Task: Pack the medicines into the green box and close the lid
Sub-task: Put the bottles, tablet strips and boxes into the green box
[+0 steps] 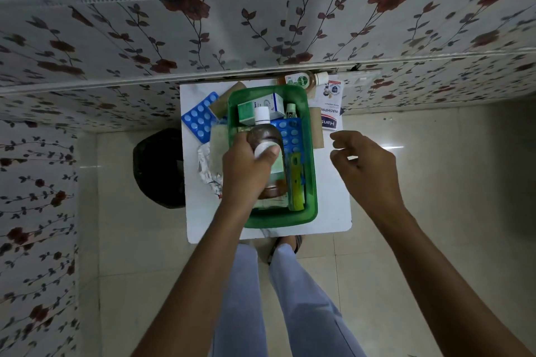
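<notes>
A green box (311,182) stands open on a small white table (336,206). Inside lie small cartons (274,104), a tube (290,111), a blue blister strip (290,136) and a yellow-green pack (296,182). My left hand (246,171) is shut on a brown bottle (264,136) with a white cap, held over the box's middle. Fingers apart and holding nothing, my right hand (362,162) hovers over the table to the right of the box. Outside the box lie another blue blister strip (199,119), a Dettol bottle (301,80), a Hansaplast pack (329,124) and a foil strip (207,171).
The table stands against a floral-patterned wall (261,35). A black round object (159,168) sits on the floor left of the table. My legs and a sandalled foot (287,243) are below the table's near edge. Brown cardboard pieces (316,130) lie beside the box.
</notes>
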A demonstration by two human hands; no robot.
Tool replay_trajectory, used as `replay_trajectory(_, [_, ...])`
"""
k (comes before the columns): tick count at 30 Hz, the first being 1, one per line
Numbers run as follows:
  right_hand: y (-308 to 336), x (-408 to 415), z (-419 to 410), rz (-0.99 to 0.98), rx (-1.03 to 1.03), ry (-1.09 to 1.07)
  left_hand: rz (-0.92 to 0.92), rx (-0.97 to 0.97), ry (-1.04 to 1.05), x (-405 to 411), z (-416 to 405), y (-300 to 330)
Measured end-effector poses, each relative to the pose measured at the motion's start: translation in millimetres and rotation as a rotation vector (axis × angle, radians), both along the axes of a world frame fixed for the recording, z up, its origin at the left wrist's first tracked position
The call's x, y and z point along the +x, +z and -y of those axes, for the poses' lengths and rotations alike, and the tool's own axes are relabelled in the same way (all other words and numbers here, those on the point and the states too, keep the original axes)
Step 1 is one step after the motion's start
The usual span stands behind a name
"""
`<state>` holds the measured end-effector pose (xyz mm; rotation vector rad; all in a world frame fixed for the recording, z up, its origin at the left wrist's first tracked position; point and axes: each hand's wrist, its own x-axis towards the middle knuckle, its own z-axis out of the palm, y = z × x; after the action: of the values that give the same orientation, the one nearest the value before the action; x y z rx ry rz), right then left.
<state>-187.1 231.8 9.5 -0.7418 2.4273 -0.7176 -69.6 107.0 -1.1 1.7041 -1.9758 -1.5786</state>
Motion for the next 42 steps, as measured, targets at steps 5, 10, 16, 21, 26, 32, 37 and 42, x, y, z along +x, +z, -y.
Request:
replay_trajectory(5, [-30, -19, 6, -0.006, 0.041, -0.038, 0.330, -0.299, -0.268, -13, 1, -17])
replay_trajectory(10, [-58, -31, 34, -0.013, 0.106, -0.060, 0.245, -0.557, -0.316, 3, 2, -11])
replay_trajectory(16, [-78, -28, 61, -0.052, 0.276, 0.021, 0.132, -0.426, 0.094, 46, 36, -28])
replay_trajectory(21, [-66, -31, 56, -0.026, 0.156, -0.106, 0.277, -0.204, -0.023, 55, 54, -63])
replay_trajectory(26, [-15, -18, 45, -0.001, -0.145, -0.189, 0.335, -0.165, -0.109, 43, 63, -82])
replay_trajectory(32, [-1, 18, 58, 0.048, -0.077, 0.109, 0.322, -0.132, -0.013, 37, 65, -85])
replay_trajectory(37, [-16, 20, 63, -0.088, -0.067, 0.133, 0.145, 0.046, 0.290, 56, 74, -71])
replay_trajectory(42, [-39, -27, 54, -0.085, -0.073, -0.159, -0.089, 0.014, 0.353, 57, 64, -20])
